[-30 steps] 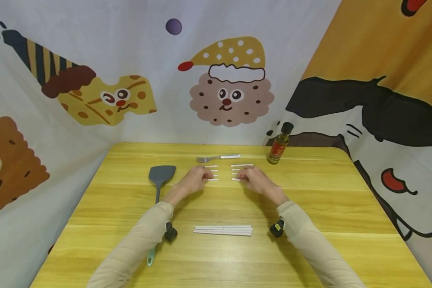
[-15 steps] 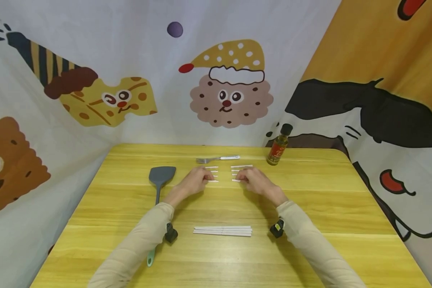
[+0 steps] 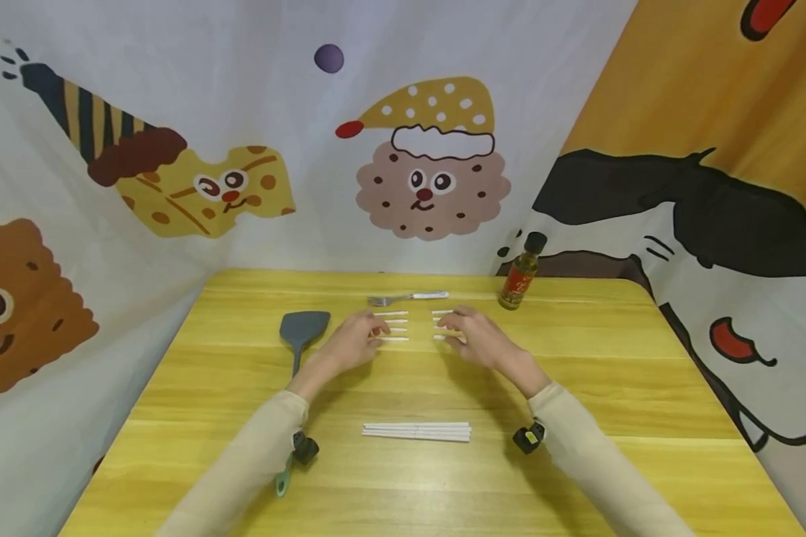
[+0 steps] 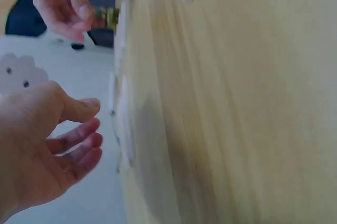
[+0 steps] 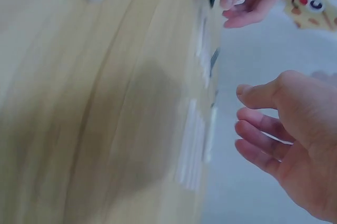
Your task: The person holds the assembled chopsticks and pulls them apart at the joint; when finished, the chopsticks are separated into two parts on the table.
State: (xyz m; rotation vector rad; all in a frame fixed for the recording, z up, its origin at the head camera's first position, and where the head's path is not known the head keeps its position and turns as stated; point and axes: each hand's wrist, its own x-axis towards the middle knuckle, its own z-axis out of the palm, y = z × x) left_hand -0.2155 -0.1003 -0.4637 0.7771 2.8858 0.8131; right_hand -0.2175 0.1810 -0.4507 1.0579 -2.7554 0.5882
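In the head view, my left hand [image 3: 351, 344] is over a row of thin white sticks [image 3: 396, 339] whose ends show past its fingers. On the other side, my right hand [image 3: 485, 341] is above a matching set of white sticks [image 3: 442, 312], which it partly covers. Both wrist views show a gap between thumb and fingers, with nothing held. The right wrist view has several white sticks [image 5: 189, 153] lying side by side on the table, apart from the fingers. Nearer the person lies a bundle of longer white sticks [image 3: 416, 431].
A fork [image 3: 430, 295] with a patterned handle lies behind the sticks. To the left is a grey spatula [image 3: 305, 328], its handle partly under the left arm. A dark-capped bottle [image 3: 520, 282] stands at the back right, before a cartoon-printed curtain [image 3: 309, 231].
Both hands have loosened their fingers from the sticks and drawn slightly outward, the left hand to the left and the right hand to the right. The sticks stay on the table.
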